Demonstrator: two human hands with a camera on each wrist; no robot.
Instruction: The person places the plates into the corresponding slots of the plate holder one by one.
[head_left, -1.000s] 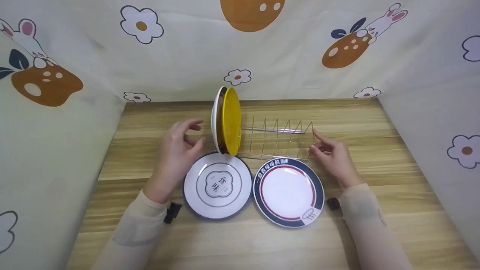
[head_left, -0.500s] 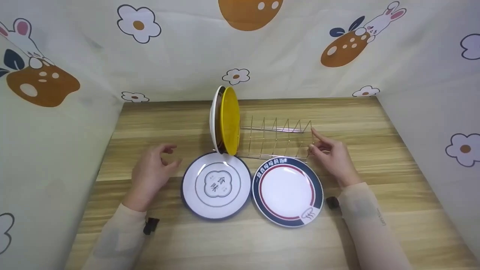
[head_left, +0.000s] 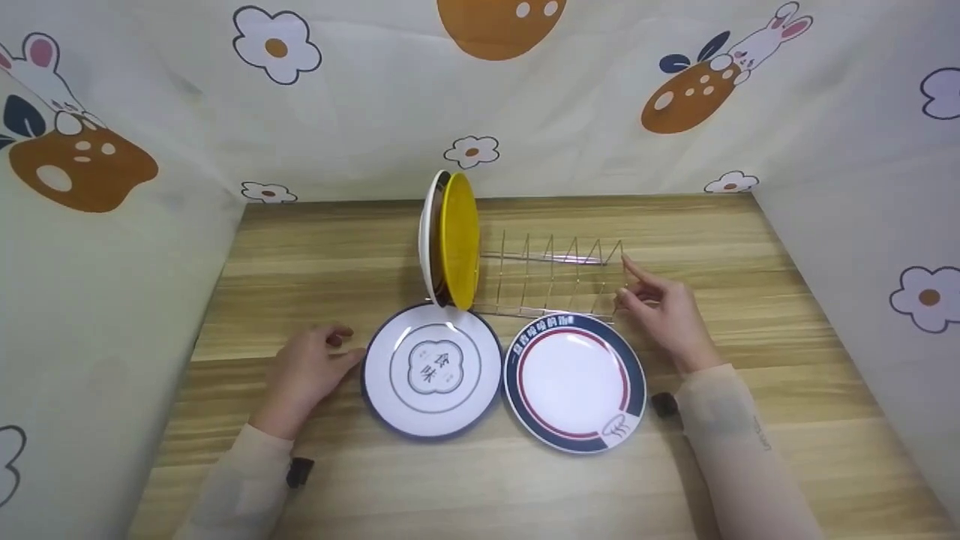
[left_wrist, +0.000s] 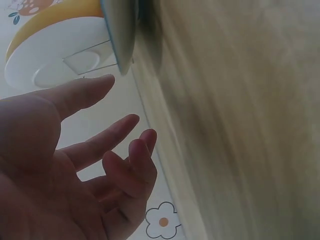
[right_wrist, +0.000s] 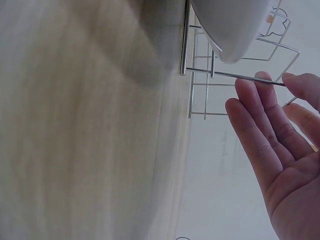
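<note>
My right hand (head_left: pixel 667 319) pinches the end wire of a wire dish rack (head_left: pixel 581 260), thumb against fingers, as the right wrist view shows. Upright at the rack's left end stand a yellow plate (head_left: pixel 461 240), a brown dish (head_left: pixel 438 259) mostly hidden behind it, and a white dish (head_left: pixel 425 244). My left hand (head_left: pixel 304 375) holds nothing; its fingers are loosely bent, the thumb tip right at the rim of a blue-rimmed white plate (head_left: pixel 401 405). Beside that plate, a white plate with a navy and red border (head_left: pixel 570 375) lies in front of the rack.
The wood-grain table (head_left: pixel 480 495) is bounded at the back and both sides by a printed cloth (head_left: pixel 360 127) with flowers and rabbits. A dark camera mount sits on each wrist.
My left hand has drawn away from the upright dishes, down and left, then closer to the left plate's rim. The right hand keeps its grip on the rack.
</note>
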